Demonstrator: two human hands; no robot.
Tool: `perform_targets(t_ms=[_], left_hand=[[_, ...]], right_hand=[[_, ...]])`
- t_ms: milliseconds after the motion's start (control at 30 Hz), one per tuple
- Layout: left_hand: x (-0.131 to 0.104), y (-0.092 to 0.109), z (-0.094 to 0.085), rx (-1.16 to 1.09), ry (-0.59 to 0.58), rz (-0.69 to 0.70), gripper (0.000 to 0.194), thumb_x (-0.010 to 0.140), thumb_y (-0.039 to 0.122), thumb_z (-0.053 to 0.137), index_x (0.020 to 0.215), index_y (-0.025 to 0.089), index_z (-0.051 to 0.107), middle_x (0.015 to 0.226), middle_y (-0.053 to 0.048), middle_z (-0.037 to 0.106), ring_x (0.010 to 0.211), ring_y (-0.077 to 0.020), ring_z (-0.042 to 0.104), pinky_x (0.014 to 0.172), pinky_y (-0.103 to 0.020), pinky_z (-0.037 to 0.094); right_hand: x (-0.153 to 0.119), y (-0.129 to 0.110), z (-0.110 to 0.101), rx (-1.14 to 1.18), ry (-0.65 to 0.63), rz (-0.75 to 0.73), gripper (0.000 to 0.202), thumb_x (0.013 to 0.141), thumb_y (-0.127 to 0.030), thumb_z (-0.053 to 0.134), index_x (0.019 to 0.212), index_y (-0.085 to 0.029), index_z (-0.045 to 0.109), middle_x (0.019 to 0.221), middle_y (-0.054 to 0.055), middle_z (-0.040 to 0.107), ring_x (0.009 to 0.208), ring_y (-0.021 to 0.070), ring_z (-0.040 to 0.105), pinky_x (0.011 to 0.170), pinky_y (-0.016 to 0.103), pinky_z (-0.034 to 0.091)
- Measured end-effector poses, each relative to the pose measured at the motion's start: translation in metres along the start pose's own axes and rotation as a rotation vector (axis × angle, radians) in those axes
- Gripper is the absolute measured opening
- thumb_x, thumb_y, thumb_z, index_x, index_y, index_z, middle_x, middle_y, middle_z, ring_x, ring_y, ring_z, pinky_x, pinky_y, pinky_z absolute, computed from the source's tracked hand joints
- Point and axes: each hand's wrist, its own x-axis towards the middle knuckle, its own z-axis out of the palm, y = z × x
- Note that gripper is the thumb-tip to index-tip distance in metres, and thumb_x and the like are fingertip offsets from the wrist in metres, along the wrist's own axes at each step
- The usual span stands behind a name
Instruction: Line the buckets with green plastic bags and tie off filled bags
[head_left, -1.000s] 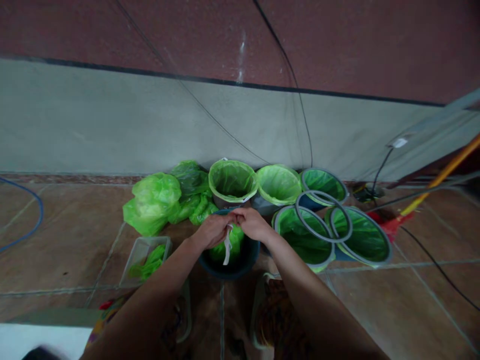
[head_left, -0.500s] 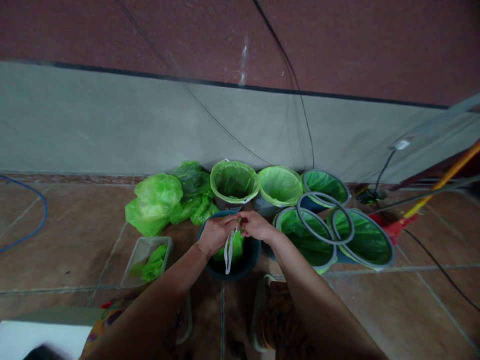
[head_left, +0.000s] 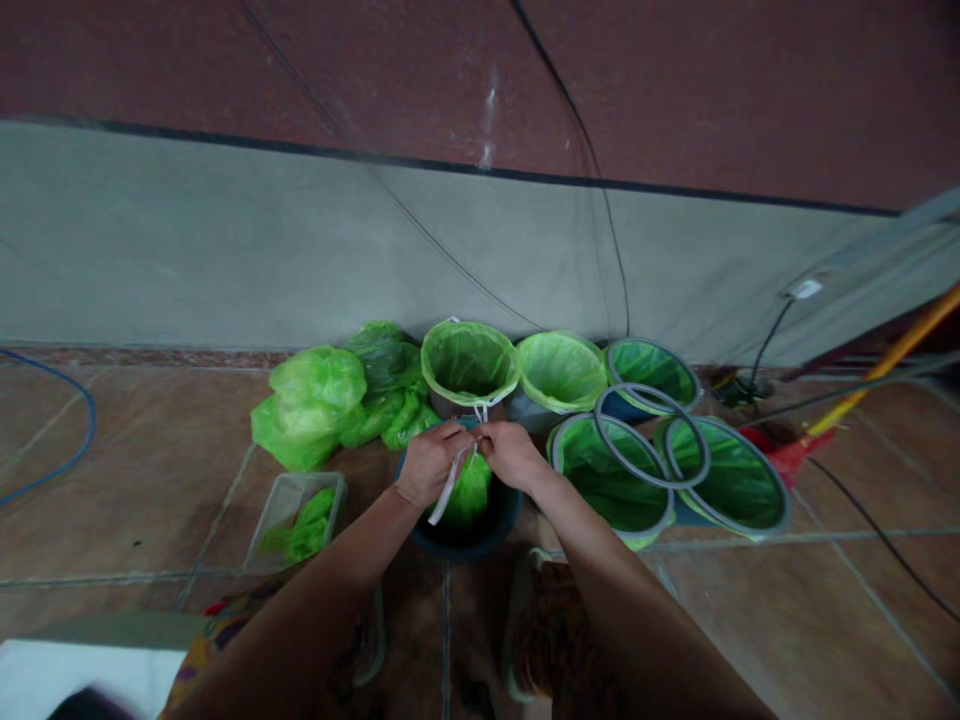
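Over a dark blue bucket (head_left: 459, 550), my left hand (head_left: 433, 462) and my right hand (head_left: 511, 452) meet with fingers pinched together. Between them they grip the white drawstring (head_left: 448, 490) of a green plastic bag (head_left: 469, 495). The bag's neck is gathered tight just under my fingers, and its body hangs inside the bucket. One loop of the drawstring dangles below my left hand; a smaller loop sticks up beyond my fingertips. My fingers partly hide where the string is held.
Several bins with green liners stand to the right and behind, among them a lined bin (head_left: 471, 362). Loose grey rings (head_left: 651, 440) lie across two bins. Filled green bags (head_left: 315, 405) sit left, near a clear plastic box (head_left: 289, 490). A blue hose (head_left: 91, 420) curves at far left.
My hands have pulled the drawstring: the bag's neck looks tighter and higher. The lower loop has swung left, and a small loop now shows above my fingers.
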Motion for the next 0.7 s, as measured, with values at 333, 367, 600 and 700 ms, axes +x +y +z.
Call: perform_targets(t_ms=[333, 367, 600, 700], left_hand=[[-0.005, -0.005, -0.016, 0.135, -0.212, -0.363, 0.022, 0.089, 0.02, 0.052, 0.09, 0.018, 0.074, 0.087, -0.009, 0.075, 0.086, -0.0237, 0.069, 0.074, -0.031, 0.047], [-0.006, -0.006, -0.017, 0.147, -0.22, -0.394, 0.022, 0.088, 0.019, 0.053, 0.09, 0.017, 0.074, 0.09, -0.01, 0.075, 0.089, -0.0249, 0.069, 0.077, -0.032, 0.048], [0.008, -0.012, -0.014, -0.074, -0.268, -0.745, 0.016, 0.08, 0.018, 0.057, 0.068, 0.018, 0.067, 0.07, -0.008, 0.07, 0.077, -0.024, 0.068, 0.069, -0.03, 0.048], [0.015, -0.009, -0.01, -0.516, -0.185, -0.896, 0.022, 0.079, 0.02, 0.056, 0.058, 0.018, 0.059, 0.052, -0.002, 0.057, 0.057, -0.0171, 0.061, 0.058, -0.027, 0.046]], right_hand=[[0.004, 0.003, 0.007, -0.221, -0.067, 0.245, 0.036, 0.099, -0.019, 0.041, 0.106, -0.014, 0.075, 0.106, 0.016, 0.076, 0.107, 0.0256, 0.07, 0.09, 0.031, 0.048], [0.004, 0.004, 0.008, -0.225, -0.068, 0.267, 0.035, 0.098, -0.018, 0.041, 0.107, -0.013, 0.075, 0.108, 0.017, 0.075, 0.108, 0.0255, 0.07, 0.091, 0.03, 0.048], [0.005, 0.003, 0.0, -0.167, -0.033, 0.235, 0.035, 0.095, -0.012, 0.044, 0.108, -0.011, 0.076, 0.111, 0.016, 0.076, 0.11, 0.0256, 0.069, 0.096, 0.031, 0.048], [0.004, -0.001, -0.008, -0.022, 0.06, 0.158, 0.033, 0.092, -0.011, 0.05, 0.112, -0.015, 0.076, 0.112, 0.011, 0.076, 0.105, 0.021, 0.07, 0.096, 0.028, 0.048]])
